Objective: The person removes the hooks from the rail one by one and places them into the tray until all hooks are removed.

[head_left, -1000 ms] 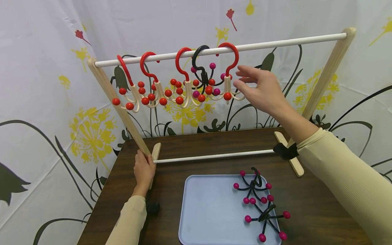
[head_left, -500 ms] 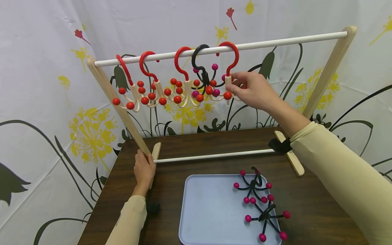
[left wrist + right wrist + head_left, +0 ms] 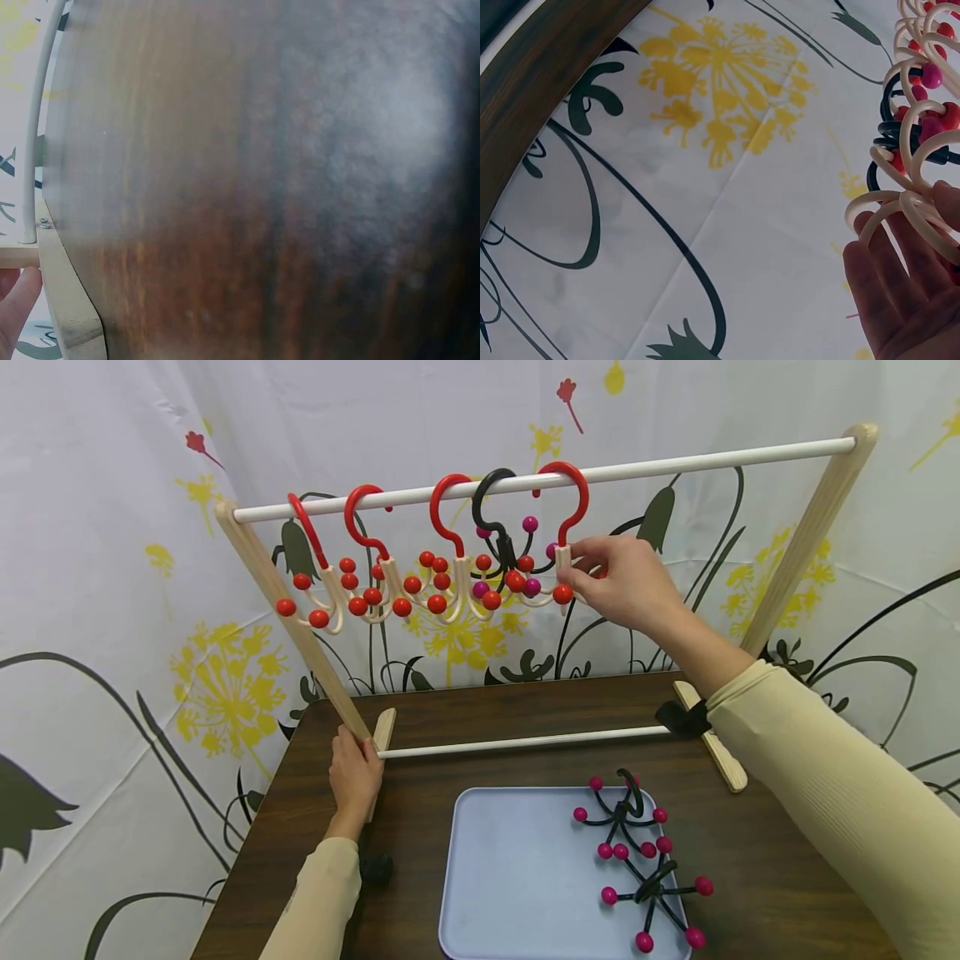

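Observation:
Several red-hooked hangers with cream prongs and red balls hang from the upper white rod (image 3: 712,460), with one black hanger (image 3: 504,550) with magenta balls among them. My right hand (image 3: 626,578) pinches the cream stem of the rightmost red-hooked hanger (image 3: 583,502), whose hook is over the rod. In the right wrist view, the fingers (image 3: 911,300) lie around its curved prongs. Low on the left wooden upright (image 3: 281,602), my left hand (image 3: 354,777) grips the post near its foot. Only part of that hand shows in the left wrist view.
A pale blue tray (image 3: 525,877) lies on the dark wooden table (image 3: 787,868). Two black hangers (image 3: 621,814) with magenta balls lie at its right side, the nearer overhanging its edge. A lower white rod (image 3: 525,744) joins the stand's feet; a flowered curtain hangs behind.
My right hand has moved left from beside the rightmost hanger and taken its stem between the fingers. The left hand stays on the upright.

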`<state>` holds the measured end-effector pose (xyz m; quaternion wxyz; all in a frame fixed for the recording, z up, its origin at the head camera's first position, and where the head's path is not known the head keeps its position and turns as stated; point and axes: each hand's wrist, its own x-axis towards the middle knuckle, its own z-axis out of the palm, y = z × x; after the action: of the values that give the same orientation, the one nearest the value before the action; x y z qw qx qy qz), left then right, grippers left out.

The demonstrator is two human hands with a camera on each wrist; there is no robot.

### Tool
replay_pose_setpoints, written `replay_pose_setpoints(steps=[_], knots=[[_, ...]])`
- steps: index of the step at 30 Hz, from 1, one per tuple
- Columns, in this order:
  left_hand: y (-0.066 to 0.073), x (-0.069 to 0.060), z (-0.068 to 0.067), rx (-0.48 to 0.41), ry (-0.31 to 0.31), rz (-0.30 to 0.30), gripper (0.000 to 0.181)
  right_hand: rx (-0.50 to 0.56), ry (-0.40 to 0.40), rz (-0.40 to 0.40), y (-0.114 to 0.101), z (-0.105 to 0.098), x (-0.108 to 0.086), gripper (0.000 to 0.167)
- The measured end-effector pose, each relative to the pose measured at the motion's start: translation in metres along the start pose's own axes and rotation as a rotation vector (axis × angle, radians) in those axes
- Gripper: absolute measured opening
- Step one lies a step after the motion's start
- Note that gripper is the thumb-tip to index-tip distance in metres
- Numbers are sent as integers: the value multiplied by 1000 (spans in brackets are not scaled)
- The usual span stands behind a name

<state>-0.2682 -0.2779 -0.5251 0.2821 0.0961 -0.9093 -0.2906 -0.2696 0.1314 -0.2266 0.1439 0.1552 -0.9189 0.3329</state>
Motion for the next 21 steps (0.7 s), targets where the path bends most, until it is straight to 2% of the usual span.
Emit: replay_pose_setpoints(steps=[10, 21], knots=[[1, 0, 0, -1, 4, 5, 27, 24, 66, -17, -2, -5, -1, 33], [0, 0, 0, 4, 11, 6, 27, 85, 101, 45, -13, -11, -4, 31]])
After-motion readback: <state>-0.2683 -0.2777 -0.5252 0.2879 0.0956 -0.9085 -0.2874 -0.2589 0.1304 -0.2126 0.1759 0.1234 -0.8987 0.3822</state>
